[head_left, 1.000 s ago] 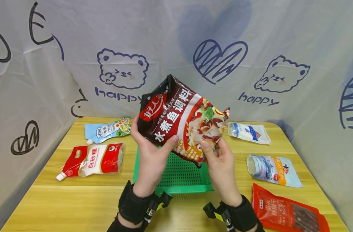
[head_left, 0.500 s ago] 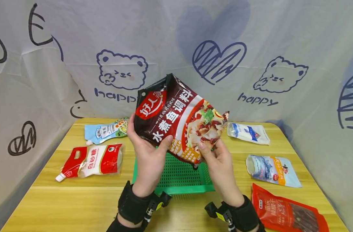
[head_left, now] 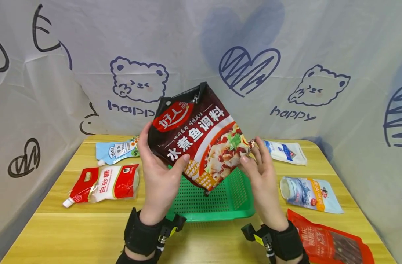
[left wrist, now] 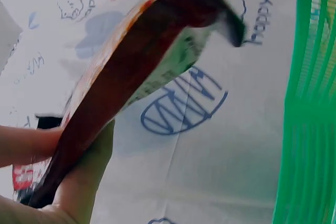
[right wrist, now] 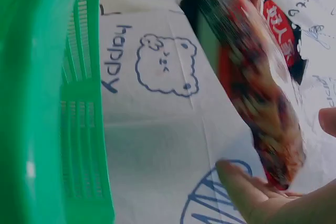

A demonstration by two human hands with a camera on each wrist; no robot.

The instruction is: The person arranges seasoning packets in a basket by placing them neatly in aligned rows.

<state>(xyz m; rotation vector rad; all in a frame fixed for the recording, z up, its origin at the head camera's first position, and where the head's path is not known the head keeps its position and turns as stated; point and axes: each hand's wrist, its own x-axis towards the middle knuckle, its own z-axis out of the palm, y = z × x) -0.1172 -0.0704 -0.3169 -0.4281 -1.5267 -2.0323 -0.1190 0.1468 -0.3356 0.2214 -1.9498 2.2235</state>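
A dark red and black seasoning packet with a picture of a fish dish is held tilted above a green basket. My left hand grips its left side, thumb on the printed front and fingers behind. Beside the packet's right corner is my right hand, fingers extended. In the right wrist view, the right thumb stands apart from the packet; whether the other fingers touch its edge I cannot tell. The left wrist view shows the packet's side edge-on between left thumb and fingers.
On the wooden table, a blue sauce pouch and a red-white sugar bag lie left. To the right lie a white pouch, a light blue pouch and a red dried-chili bag. White cloth hangs behind.
The packet has turned and shifted slightly left with my left hand. My right hand has loosened from its lower right edge and moved right and up, fingers straightening.
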